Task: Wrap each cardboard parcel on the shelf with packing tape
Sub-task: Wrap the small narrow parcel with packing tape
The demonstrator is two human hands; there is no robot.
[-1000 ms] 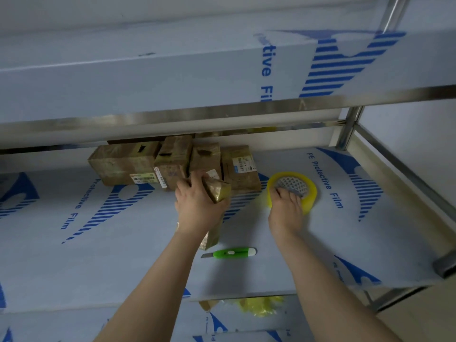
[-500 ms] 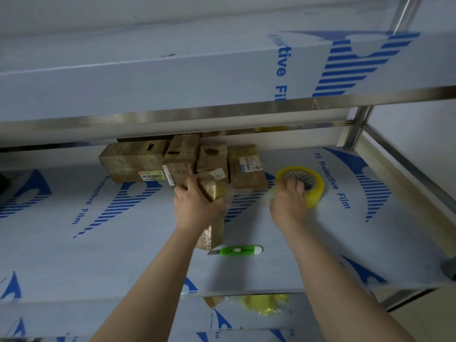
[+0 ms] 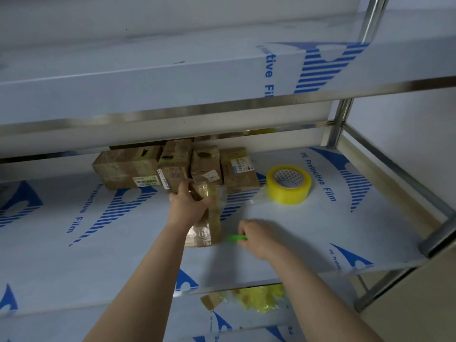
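While the left hand (image 3: 188, 206) grips a glossy, tape-wrapped cardboard parcel (image 3: 204, 218) mid-shelf (image 3: 308, 230), the right hand (image 3: 256, 238) curls over a green plastic knife (image 3: 235, 238), mostly hiding it; its hold is unclear. A yellow tape roll (image 3: 288, 185) sits toward the shelf's right rear, beside four boxy parcels (image 3: 177, 166).

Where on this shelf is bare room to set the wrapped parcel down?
Bare film lies left of the left hand, below the parcel row, and right of the tape roll. Crowded between parcel, cutter and right hand.
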